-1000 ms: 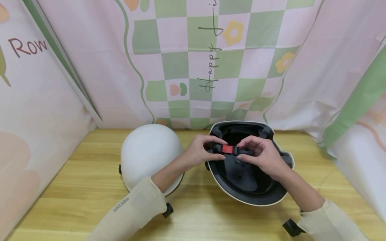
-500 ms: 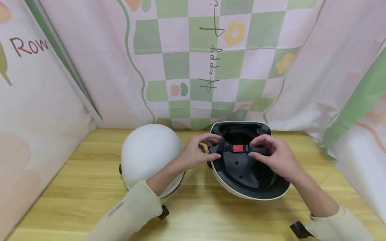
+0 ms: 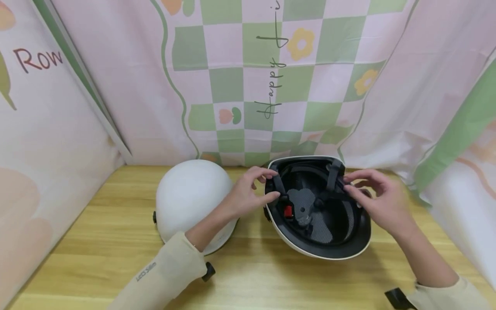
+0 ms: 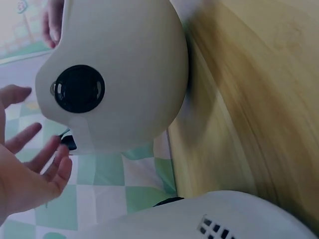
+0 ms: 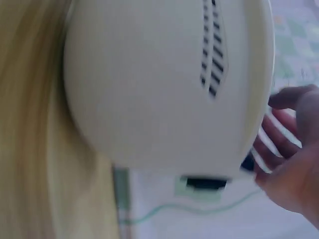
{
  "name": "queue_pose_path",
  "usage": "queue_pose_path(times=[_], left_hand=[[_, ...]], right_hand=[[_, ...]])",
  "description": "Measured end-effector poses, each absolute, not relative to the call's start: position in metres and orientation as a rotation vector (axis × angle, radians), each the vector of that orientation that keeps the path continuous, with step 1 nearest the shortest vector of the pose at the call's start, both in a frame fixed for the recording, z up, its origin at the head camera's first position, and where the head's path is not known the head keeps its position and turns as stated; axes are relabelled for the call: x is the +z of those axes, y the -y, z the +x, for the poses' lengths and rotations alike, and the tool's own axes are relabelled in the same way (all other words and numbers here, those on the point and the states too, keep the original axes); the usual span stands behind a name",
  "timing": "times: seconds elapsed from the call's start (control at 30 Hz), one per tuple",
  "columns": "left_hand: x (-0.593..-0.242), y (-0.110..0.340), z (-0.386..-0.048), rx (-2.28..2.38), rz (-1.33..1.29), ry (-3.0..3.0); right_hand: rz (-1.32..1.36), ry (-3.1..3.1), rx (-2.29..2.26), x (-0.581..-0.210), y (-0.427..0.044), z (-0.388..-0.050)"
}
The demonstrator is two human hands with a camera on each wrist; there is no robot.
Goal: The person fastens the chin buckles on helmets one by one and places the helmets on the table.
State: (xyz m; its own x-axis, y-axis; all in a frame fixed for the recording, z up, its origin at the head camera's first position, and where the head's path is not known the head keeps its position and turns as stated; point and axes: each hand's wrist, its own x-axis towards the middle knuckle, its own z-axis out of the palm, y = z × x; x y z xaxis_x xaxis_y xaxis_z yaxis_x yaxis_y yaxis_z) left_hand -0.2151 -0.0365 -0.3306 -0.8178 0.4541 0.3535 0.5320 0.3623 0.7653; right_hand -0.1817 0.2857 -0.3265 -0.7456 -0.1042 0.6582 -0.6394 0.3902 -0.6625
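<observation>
A white helmet (image 3: pixel 300 252) lies upturned on the table, its black lining (image 3: pixel 345 228) facing up. Inside, a red buckle (image 3: pixel 288 212) lies near the left wall, beside a black strap (image 3: pixel 280 184). My left hand (image 3: pixel 248 191) is at the helmet's left rim, fingers loosely bent; the left wrist view shows nothing in its grasp. At the right rim is my right hand (image 3: pixel 381 200), its thumb and forefinger close to another black strap (image 3: pixel 332 176). The right wrist view has the fingertips (image 5: pixel 274 102) by the rim, with no held thing visible; contact is unclear.
A second white helmet (image 3: pixel 193 202) stands dome up to the left, under my left forearm. Wooden tabletop (image 3: pixel 263 280) runs in front of both. A patterned curtain (image 3: pixel 263 86) hangs behind the table and along its sides.
The red buckle has dropped from between my hands to the helmet's left inside. My right hand has moved right to the rim; my left hand has moved slightly left, off the buckle.
</observation>
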Motion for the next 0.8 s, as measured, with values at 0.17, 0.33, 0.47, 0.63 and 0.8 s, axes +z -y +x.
queue_pose_path(times=[0.17,0.33,0.47,0.63,0.8], left_hand=[[-0.328,0.037,-0.215,-1.356,-0.811,2.585],[-0.328,0.04,-0.218,-1.313,-0.774,2.673],[-0.329,0.043,-0.221,-1.304,-0.827,2.719],[-0.329,0.046,-0.225,-1.281,-0.905,2.748],[-0.328,0.05,-0.227,-1.314,-0.97,2.777]], right_hand=[[0.706,1.878,1.571,-0.338,-0.313,-0.19],[0.694,1.961,1.708,-0.348,-0.333,-0.192],[0.831,2.111,1.832,-0.355,-0.341,-0.194],[0.986,2.162,2.03,-0.36,-0.345,-0.198],[1.026,2.252,2.041,-0.36,-0.346,-0.201]])
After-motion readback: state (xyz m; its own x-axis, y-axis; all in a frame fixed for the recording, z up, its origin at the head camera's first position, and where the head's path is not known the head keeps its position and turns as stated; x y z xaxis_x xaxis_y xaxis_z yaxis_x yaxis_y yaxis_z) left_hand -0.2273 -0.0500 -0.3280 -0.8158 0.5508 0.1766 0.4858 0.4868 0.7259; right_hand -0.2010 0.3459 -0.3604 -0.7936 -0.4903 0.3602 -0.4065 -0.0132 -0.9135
